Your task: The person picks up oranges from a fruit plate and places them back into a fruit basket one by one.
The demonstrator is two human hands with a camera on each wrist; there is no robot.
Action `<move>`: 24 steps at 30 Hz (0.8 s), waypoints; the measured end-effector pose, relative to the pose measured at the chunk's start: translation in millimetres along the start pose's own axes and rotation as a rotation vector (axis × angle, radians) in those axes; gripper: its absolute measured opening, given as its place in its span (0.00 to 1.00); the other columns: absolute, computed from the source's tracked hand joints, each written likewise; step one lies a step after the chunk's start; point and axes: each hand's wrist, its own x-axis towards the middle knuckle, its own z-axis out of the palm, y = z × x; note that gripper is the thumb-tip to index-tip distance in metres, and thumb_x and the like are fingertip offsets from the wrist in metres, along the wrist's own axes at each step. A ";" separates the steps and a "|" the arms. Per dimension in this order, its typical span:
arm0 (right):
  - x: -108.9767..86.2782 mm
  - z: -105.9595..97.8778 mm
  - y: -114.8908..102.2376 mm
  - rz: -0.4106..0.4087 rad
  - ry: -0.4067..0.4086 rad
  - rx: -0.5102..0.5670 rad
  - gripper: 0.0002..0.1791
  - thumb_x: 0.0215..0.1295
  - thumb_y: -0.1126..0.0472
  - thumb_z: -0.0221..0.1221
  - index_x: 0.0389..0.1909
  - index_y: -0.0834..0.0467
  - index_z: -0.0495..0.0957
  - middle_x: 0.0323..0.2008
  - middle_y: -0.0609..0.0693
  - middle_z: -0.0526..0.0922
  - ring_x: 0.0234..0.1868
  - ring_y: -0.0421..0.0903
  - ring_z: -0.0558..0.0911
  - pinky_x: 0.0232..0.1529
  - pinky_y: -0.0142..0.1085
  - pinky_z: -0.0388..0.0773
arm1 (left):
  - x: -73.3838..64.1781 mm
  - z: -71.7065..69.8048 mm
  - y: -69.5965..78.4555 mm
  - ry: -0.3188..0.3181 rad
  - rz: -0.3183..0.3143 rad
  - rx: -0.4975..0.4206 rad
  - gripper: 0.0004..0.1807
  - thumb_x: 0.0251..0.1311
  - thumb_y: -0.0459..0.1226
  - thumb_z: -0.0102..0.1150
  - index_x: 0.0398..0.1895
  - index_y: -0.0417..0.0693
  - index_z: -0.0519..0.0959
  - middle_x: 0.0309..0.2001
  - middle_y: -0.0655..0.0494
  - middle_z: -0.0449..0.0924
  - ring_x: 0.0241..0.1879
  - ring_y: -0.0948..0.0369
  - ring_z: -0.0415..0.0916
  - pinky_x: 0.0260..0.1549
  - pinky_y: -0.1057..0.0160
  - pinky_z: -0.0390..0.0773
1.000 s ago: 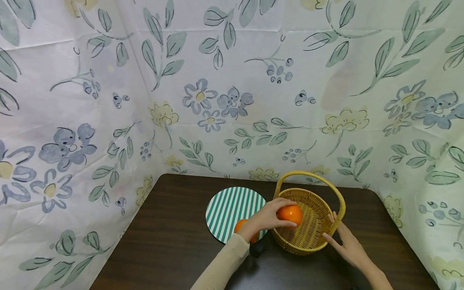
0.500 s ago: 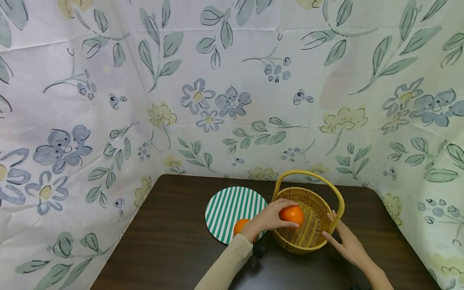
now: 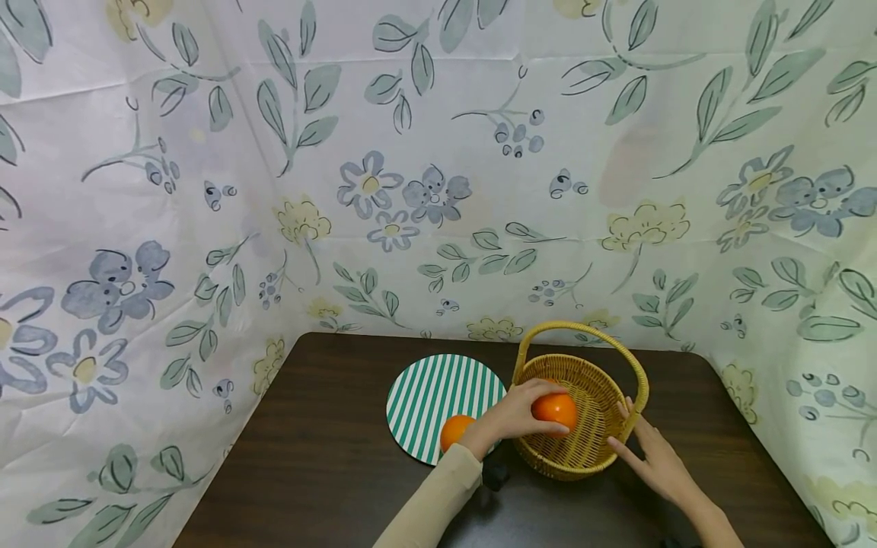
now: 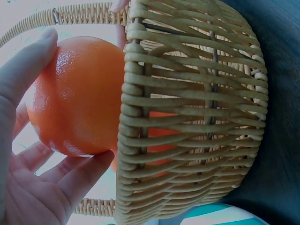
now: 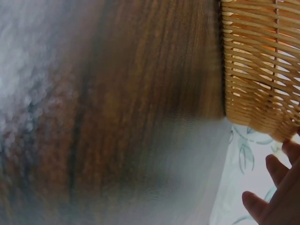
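My left hand (image 3: 514, 417) holds an orange (image 3: 556, 411) between thumb and fingers over the left side of a wicker basket (image 3: 591, 450). In the left wrist view the held orange (image 4: 79, 96) sits right at the rim, and more orange fruit (image 4: 161, 131) shows through the weave, inside the basket. My right hand (image 3: 658, 464) rests against the basket's right side by the foot of the handle (image 3: 645, 388), thumb and fingers extended. Another orange (image 3: 455, 431) lies on a round green-and-white striped mat (image 3: 432, 396), partly hidden by my left wrist.
The dark wooden table (image 3: 322, 441) carries everything, with the mat at the basket's left. Behind and at both sides hangs a white floral cloth (image 3: 438, 289). A small black object (image 3: 495, 476) shows under my left wrist.
My left hand has carried the orange slightly right and down toward the basket's middle. More of the orange on the mat has come into sight. The right hand stays at the basket's side.
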 end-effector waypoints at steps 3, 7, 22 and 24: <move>0.4 -0.3 0.7 0.003 -0.003 0.000 0.38 0.66 0.54 0.54 0.72 0.57 0.48 0.73 0.50 0.39 0.71 0.58 0.46 0.56 0.72 0.44 | 1.4 1.6 1.2 0.001 0.003 0.012 0.33 0.51 0.58 0.61 0.63 0.70 0.66 0.62 0.63 0.65 0.52 0.66 0.70 0.44 0.70 0.74; 0.8 -0.5 0.8 0.015 -0.014 0.001 0.38 0.66 0.53 0.54 0.72 0.56 0.48 0.73 0.51 0.39 0.69 0.65 0.49 0.56 0.71 0.45 | 3.3 4.8 1.5 -0.004 0.006 0.011 0.34 0.51 0.58 0.61 0.63 0.70 0.66 0.63 0.64 0.65 0.53 0.66 0.70 0.44 0.69 0.75; 0.7 -0.5 -0.1 0.022 -0.024 0.014 0.38 0.67 0.53 0.53 0.72 0.56 0.47 0.73 0.52 0.38 0.69 0.65 0.48 0.57 0.70 0.46 | 7.4 14.5 -1.0 -0.018 -0.001 0.024 0.35 0.51 0.59 0.60 0.64 0.66 0.66 0.63 0.64 0.65 0.53 0.66 0.70 0.46 0.68 0.74; 0.6 -0.2 0.6 0.024 -0.029 0.019 0.38 0.67 0.54 0.53 0.72 0.56 0.47 0.73 0.52 0.38 0.69 0.67 0.48 0.57 0.70 0.45 | 7.8 15.0 -0.1 -0.023 -0.003 0.028 0.34 0.51 0.59 0.60 0.64 0.67 0.66 0.63 0.63 0.65 0.53 0.66 0.70 0.46 0.68 0.74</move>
